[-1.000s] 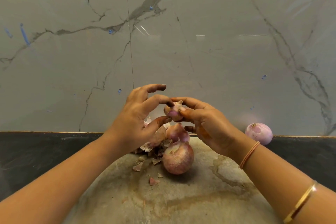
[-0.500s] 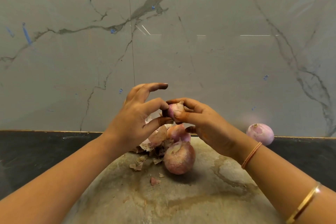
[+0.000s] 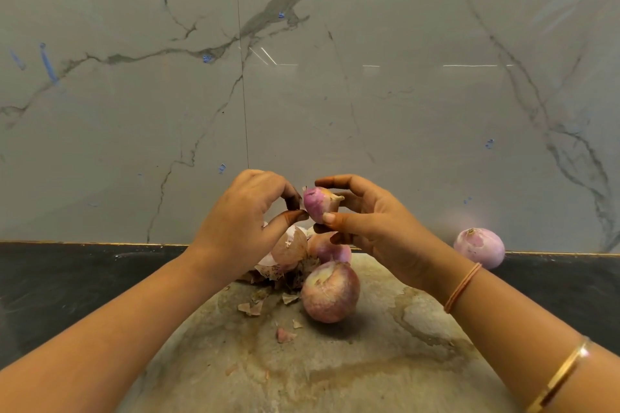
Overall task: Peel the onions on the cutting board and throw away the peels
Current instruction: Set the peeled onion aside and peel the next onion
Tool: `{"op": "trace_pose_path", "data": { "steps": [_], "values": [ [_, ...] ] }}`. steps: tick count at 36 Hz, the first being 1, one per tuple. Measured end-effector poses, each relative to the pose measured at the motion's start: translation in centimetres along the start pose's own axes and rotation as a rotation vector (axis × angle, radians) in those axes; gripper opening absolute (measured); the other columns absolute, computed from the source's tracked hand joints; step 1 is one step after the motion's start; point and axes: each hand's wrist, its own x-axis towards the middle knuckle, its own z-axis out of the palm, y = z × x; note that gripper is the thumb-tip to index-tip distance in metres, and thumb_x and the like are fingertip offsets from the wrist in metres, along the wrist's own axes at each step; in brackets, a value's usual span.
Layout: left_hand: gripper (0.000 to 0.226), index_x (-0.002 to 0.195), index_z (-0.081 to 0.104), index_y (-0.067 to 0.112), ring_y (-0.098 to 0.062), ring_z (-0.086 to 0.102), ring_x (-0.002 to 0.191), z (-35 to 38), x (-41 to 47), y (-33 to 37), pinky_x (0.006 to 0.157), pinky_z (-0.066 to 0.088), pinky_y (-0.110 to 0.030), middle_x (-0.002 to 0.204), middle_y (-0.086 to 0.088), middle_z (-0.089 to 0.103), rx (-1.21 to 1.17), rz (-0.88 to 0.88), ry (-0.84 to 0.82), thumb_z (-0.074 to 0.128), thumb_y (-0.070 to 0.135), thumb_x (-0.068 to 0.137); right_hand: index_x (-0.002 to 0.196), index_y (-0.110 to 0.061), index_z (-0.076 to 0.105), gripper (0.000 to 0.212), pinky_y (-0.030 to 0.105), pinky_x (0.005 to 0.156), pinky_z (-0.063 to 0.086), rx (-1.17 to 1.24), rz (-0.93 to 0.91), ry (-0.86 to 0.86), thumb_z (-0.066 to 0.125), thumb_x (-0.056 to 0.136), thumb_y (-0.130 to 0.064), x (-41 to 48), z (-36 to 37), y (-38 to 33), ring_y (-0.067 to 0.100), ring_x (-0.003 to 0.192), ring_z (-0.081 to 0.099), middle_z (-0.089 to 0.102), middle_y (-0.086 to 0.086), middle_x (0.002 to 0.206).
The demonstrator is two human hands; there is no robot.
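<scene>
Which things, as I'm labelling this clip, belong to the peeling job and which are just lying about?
Job: small onion, left hand, right hand, big onion, onion behind it, cutting board, peel pile, onion by the wall.
Lying about: black counter, marble wall, wrist band, gold bangle.

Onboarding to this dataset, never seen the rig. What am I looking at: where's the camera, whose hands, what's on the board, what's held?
No machine here: a person wears one wide-angle camera on the head, looking forward and down, so both arms enter from below. The right hand holds a small onion in the air; the left hand pinches at its skin. Below lies a cutting board with a big onion, another onion behind it and a pile of dry peels. A fourth onion sits off the board on the dark counter, by the marble wall.
</scene>
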Motion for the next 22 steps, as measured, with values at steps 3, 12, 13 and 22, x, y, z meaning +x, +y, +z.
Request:
{"op": "trace_pose_path", "data": {
  "steps": [3,12,13,22],
  "values": [
    [0.016,0.081,0.065,0.018,-0.006,0.046,0.084,-0.04,-0.03,0.07,0.069,0.039,-0.019,0.079,0.016,0.057,-0.008,0.04,-0.019,0.063,0.034,0.079,0.122,-0.022,0.056,0.035,0.049,0.093,0.053,-0.018,0.006,-0.026,0.059,0.091,-0.006,-0.02,0.17,-0.03,0.029,0.101,0.064,0.057,0.007,0.121],
    [0.018,0.078,0.066,0.018,-0.007,0.048,0.078,0.01,-0.18,0.72,0.065,0.041,-0.018,0.075,0.019,0.054,0.018,0.073,-0.041,0.066,0.036,0.076,0.113,-0.029,0.053,0.025,0.026,0.076,0.057,-0.228,-0.085,0.034,0.062,0.092,-0.019,-0.02,0.57,0.16,0.014,0.09,0.064,0.058,-0.002,0.109],
    [0.018,0.077,0.066,0.018,-0.008,0.049,0.077,0.0,-0.19,0.72,0.065,0.04,-0.018,0.074,0.022,0.051,0.027,0.061,-0.04,0.067,0.036,0.076,0.114,-0.029,0.052,0.026,0.029,0.081,0.058,-0.263,-0.103,0.039,0.062,0.092,-0.019,-0.06,0.63,0.17,0.015,0.093,0.064,0.058,-0.003,0.11],
    [0.018,0.082,0.061,0.028,-0.008,0.048,0.09,0.28,-0.19,0.11,0.072,0.034,-0.014,0.081,0.024,0.052,-0.008,-0.195,-0.05,0.066,0.045,0.083,0.122,-0.035,0.042,0.039,0.024,0.082,0.056,-0.322,-0.161,0.084,0.061,0.092,-0.019,-0.01,0.19,0.25,0.012,0.099,0.06,0.055,-0.007,0.114]
  ]
}}
